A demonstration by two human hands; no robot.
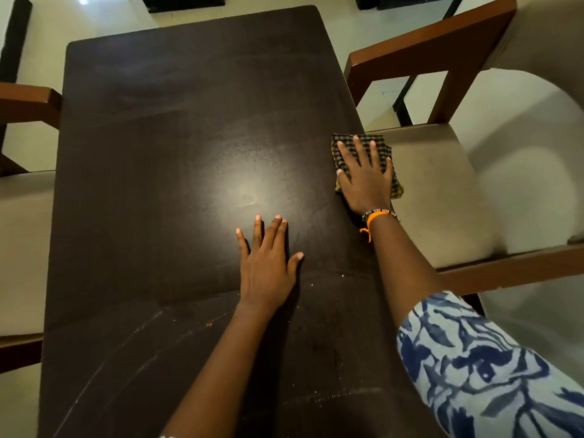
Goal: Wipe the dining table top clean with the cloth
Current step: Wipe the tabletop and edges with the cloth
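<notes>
The dark brown dining table top (177,159) fills the middle of the head view. A folded checked cloth (380,145), dark and tan, lies at the table's right edge and partly overhangs it. My right hand (365,178) presses flat on the cloth with fingers spread and straight. My left hand (268,263) rests flat on the bare table top, fingers straight, holding nothing. Small orange crumbs (343,275) and pale dusty streaks (177,336) mark the near part of the table.
A wooden armchair with a beige cushion (442,197) stands close against the table's right side, its arm (429,42) level with the far half. Another chair's arm (28,101) and beige seat (22,248) sit at the left. Pale floor shows beyond the far edge.
</notes>
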